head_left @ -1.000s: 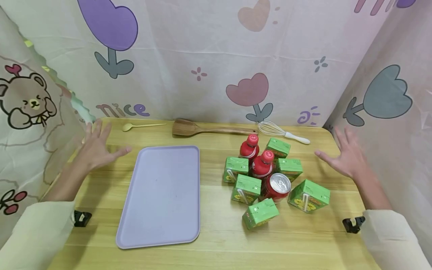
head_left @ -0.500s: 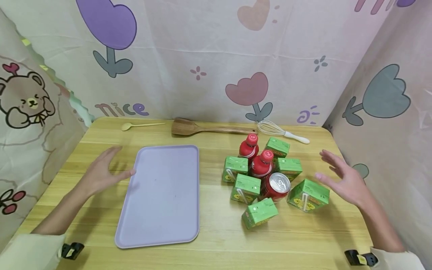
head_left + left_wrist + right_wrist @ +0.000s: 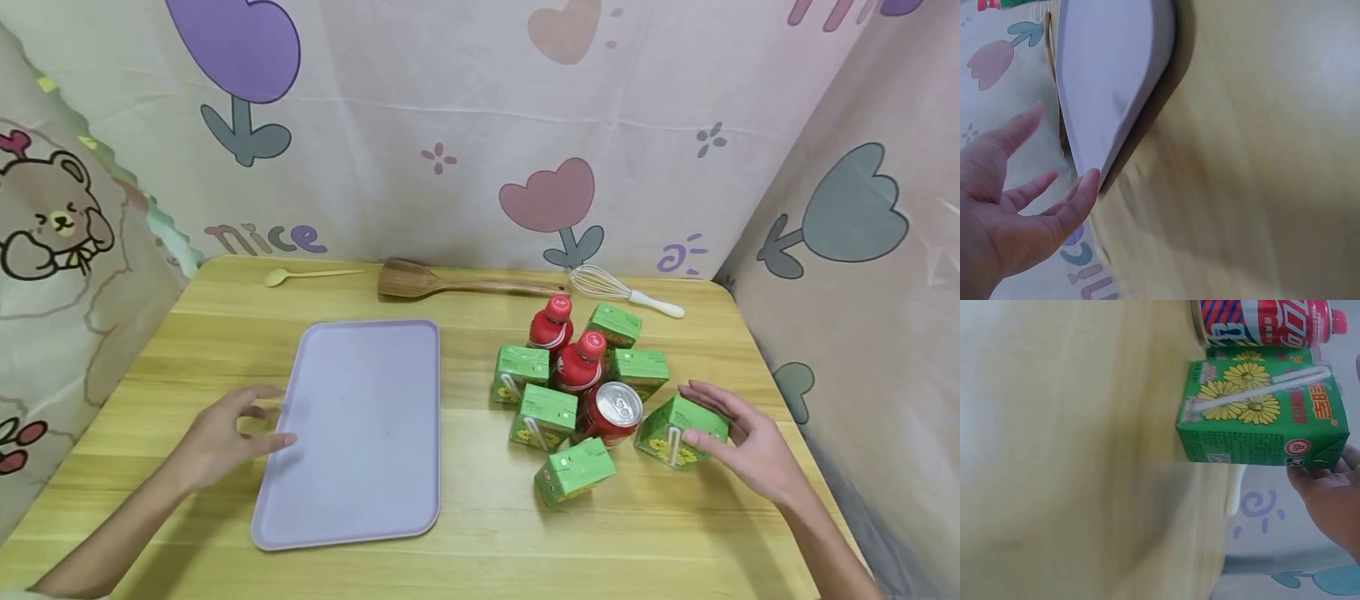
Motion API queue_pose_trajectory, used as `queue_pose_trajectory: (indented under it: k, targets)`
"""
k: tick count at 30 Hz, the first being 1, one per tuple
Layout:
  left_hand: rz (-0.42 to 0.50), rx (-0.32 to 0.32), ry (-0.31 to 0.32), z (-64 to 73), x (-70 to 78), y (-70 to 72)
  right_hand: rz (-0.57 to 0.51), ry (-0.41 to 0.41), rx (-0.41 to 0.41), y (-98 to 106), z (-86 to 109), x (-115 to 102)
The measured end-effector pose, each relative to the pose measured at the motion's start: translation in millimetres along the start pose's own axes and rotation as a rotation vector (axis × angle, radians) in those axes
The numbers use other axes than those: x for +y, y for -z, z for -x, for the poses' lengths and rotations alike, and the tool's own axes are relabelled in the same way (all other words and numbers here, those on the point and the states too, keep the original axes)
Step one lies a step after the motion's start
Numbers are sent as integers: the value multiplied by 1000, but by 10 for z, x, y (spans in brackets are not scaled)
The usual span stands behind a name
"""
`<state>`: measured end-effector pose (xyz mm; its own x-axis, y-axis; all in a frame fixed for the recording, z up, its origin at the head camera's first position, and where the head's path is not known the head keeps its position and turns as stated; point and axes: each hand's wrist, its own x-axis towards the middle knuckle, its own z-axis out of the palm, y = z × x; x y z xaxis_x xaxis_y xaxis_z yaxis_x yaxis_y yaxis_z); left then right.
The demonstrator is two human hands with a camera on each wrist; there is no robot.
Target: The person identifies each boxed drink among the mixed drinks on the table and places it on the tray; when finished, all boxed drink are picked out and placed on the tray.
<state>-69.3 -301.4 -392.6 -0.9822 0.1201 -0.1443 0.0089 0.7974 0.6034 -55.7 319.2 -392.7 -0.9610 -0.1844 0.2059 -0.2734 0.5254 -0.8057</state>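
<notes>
Right hand (image 3: 750,446) curls its fingers (image 3: 701,437) around the carton (image 3: 678,429) at centre right; left hand (image 3: 217,433), fingers relaxed, rests beside the tray (image 3: 360,433).

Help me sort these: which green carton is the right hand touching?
The rightmost green carton, apart from the cluster beside the red can; the right hand curls over its top.

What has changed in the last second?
Both hands came down from the table's far sides. The right hand now grips the green juice carton nearest it; the left hand has reached the tray's left edge. Drinks, tray and utensils stayed put.
</notes>
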Motion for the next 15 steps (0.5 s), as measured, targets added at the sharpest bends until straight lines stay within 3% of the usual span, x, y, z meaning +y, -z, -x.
queue_pose_trajectory:
  k: [10, 15]
  targets:
    - [26, -72, 62, 166, -26, -148, 14, -135, 33, -22, 110, 21]
    - [-17, -52, 57, 231, 26, -223, 39, -182, 37, -35, 123, 36]
